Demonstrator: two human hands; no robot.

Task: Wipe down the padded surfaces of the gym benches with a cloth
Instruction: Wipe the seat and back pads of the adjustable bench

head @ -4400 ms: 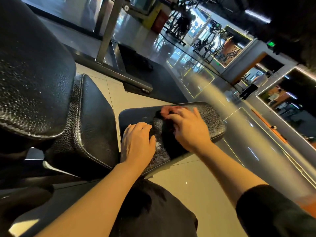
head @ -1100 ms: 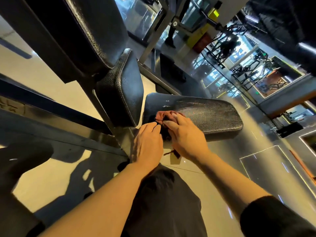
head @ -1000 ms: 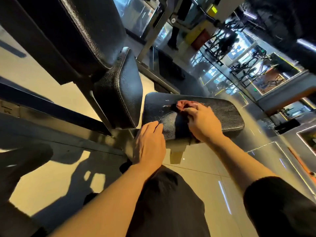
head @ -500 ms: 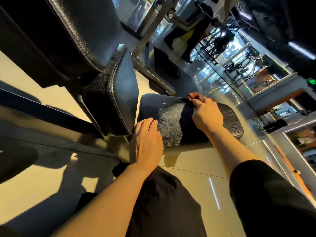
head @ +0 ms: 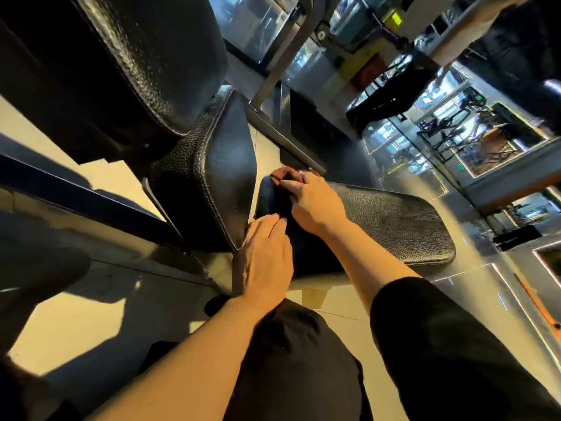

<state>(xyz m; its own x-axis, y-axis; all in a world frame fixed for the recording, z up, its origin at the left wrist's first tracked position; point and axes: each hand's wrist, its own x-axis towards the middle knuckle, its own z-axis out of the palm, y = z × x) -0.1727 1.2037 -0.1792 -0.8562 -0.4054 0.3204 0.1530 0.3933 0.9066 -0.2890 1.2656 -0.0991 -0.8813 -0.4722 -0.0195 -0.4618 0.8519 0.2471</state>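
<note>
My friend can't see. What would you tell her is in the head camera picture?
A person's right hand presses a reddish cloth on the far corner of a black padded gym bench seat. Their left hand rests flat on its near edge, beside another black pad.

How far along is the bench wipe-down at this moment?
Done: nothing can be confirmed; the flat black textured seat pad shows no clear wiped mark. In hand: the right hand presses a reddish cloth at the pad's far corner, while the left hand rests flat on its near edge. Left: the rest of that pad, the upright black stitched pad and the large black back pad appear untouched.
</note>
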